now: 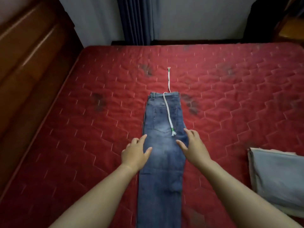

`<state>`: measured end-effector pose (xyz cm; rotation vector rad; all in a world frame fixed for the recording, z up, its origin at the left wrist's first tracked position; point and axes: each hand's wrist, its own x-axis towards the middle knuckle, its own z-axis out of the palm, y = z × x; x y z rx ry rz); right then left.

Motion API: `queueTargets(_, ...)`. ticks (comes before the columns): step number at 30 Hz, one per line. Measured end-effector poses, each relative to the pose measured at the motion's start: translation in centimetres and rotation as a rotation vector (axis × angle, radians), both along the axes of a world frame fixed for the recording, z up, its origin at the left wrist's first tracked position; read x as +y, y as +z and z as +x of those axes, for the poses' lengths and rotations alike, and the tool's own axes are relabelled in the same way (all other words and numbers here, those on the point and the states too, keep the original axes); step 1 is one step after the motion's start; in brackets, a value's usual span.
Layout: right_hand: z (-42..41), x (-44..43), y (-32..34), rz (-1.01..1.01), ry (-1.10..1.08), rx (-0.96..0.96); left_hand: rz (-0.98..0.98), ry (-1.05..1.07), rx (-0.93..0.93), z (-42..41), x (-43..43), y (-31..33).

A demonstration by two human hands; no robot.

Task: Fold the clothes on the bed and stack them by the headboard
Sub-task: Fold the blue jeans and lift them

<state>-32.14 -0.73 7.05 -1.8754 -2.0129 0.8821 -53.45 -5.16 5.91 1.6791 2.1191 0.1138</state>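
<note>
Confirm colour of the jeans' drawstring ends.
Green bands on a white drawstring; head view shows it best.

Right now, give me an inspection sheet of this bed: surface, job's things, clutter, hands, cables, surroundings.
Surface: red quilted mattress, dark smudges in several spots.
Job's things: blue jeans lying flat, legs folded together, waistband at the far end; white drawstring with one end across the seat and the other trailing onto the mattress beyond the waistband; folded grey and beige clothes at the right edge of the view.
Clutter: nothing seen.
Hands: left hand with fingers spread at the jeans' left edge; right hand with fingers spread over the right edge; neither grips anything.
Cables: nothing seen.
Surroundings: wooden panel along the left side; dark curtain against the far wall.
</note>
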Motion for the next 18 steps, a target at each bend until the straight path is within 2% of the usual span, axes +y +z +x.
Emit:
queueTargets(6,-0.5,-4.3,-12.0,-0.148,-0.029,-0.147,-0.105,0.008,0.022,-0.6,-1.7,-10.8)
queueTargets(9,-1.0,-4.9,-16.1,-0.223,-0.135,-0.250,-0.110,0.049,0.043,-0.6,-1.4,-14.8)
queueTargets(12,-2.1,-5.1,-19.1,-0.249,-0.238,-0.234,-0.139,0.141,0.011,-0.3,-1.2,-18.0)
queueTargets(14,-3.0,-5.1,-20.3,-0.206,-0.324,-0.111,-0.121,0.153,-0.058,0.2,-1.2,-19.4)
queueTargets(16,-3.6,-5.0,-20.7,-0.189,-0.410,0.118,-0.097,0.145,-0.197,0.4,-1.5,-19.9)
queueTargets(18,-3.7,-5.4,-19.9,-0.141,-0.416,0.260,-0.039,0.131,-0.325,0.2,-1.9,-19.0)
